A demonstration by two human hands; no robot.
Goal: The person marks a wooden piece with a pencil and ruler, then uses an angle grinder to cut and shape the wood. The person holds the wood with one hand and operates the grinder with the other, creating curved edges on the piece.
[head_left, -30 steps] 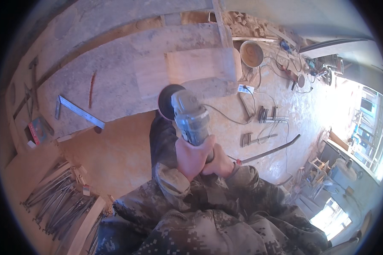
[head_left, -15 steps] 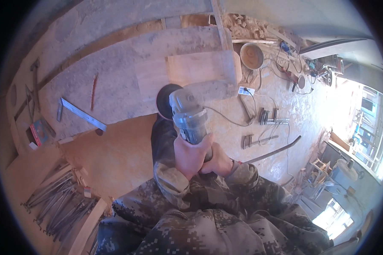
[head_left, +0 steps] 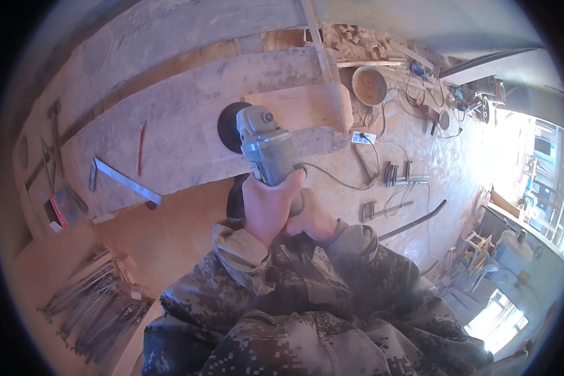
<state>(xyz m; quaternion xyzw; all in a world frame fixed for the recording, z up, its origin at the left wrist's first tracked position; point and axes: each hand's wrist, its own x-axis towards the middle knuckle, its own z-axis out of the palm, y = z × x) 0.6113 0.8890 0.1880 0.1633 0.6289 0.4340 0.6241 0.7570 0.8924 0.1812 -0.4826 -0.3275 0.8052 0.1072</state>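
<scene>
Grey metal and dust-dulled casing make up the angle grinder point(head_left: 269, 150), which sits near the middle of the view with its dark round disc point(head_left: 230, 128) at the far end, over the worktop point(head_left: 182, 122) and just beside the left end of a pale wooden board point(head_left: 294, 108); whether the disc touches the surface beneath, I cannot tell. Both hands are clamped on the tool: the left hand point(head_left: 264, 207) wraps the body behind the head, while the right hand point(head_left: 315, 219) closes its grip round the rear handle, partly hidden behind the left. Camouflage sleeves point(head_left: 241, 250) reach up from the lower edge. On the worktop, to the left, lie a slim reddish stick point(head_left: 141, 147) and a metal square point(head_left: 124, 180) — its long blade slanting toward the near edge — with a small red box point(head_left: 62, 207) farther left. To the right, on the floor point(head_left: 351, 200), a round pan point(head_left: 370, 86) stands near the end of the board, and a white power strip point(head_left: 362, 138) lies nearby with a dark cable point(head_left: 338, 180) close to it. Beyond these rest metal clamps point(head_left: 407, 174) and a long dark bar point(head_left: 413, 220), bent at one end. At lower left is a jumbled bundle of metal rods point(head_left: 94, 307); wood offcuts point(head_left: 357, 41) are heaped at the top.
</scene>
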